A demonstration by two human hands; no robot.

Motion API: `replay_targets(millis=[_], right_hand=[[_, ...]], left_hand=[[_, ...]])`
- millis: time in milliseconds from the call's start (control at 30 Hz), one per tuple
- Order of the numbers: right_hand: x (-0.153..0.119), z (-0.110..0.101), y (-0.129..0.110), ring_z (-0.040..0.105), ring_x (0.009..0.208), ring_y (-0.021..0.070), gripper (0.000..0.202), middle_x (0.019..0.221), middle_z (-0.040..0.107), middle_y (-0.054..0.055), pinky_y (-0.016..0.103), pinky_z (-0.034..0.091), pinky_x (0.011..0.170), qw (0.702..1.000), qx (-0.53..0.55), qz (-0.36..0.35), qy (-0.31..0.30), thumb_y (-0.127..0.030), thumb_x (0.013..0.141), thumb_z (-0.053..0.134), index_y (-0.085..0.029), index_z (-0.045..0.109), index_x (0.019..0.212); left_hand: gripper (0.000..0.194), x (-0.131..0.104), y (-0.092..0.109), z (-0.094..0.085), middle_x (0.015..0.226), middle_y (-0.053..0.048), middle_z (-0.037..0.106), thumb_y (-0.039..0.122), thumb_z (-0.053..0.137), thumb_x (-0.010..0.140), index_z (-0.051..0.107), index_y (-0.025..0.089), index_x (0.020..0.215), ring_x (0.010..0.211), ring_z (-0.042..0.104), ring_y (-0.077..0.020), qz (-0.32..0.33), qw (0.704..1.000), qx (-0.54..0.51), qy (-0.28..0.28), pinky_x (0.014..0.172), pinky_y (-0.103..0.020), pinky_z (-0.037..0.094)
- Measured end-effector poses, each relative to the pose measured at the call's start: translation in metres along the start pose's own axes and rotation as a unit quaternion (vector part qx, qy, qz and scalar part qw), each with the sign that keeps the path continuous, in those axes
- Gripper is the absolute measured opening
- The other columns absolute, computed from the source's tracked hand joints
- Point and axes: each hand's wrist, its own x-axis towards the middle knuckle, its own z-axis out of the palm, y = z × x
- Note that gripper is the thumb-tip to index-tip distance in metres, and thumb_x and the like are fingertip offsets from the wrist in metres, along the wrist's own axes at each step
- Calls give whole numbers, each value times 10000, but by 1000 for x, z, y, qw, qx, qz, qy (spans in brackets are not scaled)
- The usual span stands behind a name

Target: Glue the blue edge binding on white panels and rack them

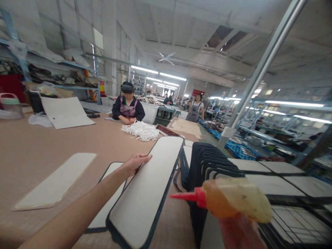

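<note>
My left hand (136, 164) pinches the left edge of a long white panel (147, 190) with a dark border, tilted up off the table. Beneath it and to the left lies another dark-edged white panel (107, 204), partly covered. My right hand (240, 230), blurred at the bottom right, grips a squeeze bottle (236, 199) of amber liquid. The bottle's red nozzle (184, 196) points left, toward the held panel, without touching it. Behind the bottle stands a row of dark-edged panels (207, 159), packed upright.
A cream panel (57, 183) lies on the brown table (103, 141) at left, a white board (66, 112) farther back. Across the table a person (128, 107) sits by white strips (141, 130). More panels (269, 185) lie at right, near a metal post (259, 76).
</note>
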Motion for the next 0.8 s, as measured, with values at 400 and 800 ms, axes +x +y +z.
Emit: replay_targets(millis=[400, 800], right_hand=[[49, 22, -10, 652, 823, 126, 450, 871, 734, -27, 190, 527, 745, 995, 66, -64, 33, -210, 563, 828, -246, 685, 988], [7, 0, 9, 691, 772, 216, 373, 879, 742, 54, 304, 563, 740, 990, 103, 92, -42, -260, 610, 824, -282, 717, 967]], left_hand=[[534, -25, 6, 19, 729, -63, 737, 465, 793, 574, 683, 118, 964, 583, 643, -150, -1, 996, 36, -87, 505, -202, 491], [554, -14, -6, 11, 753, -86, 744, 468, 783, 593, 668, 109, 998, 629, 671, -188, -6, 997, 22, -75, 553, -245, 524]])
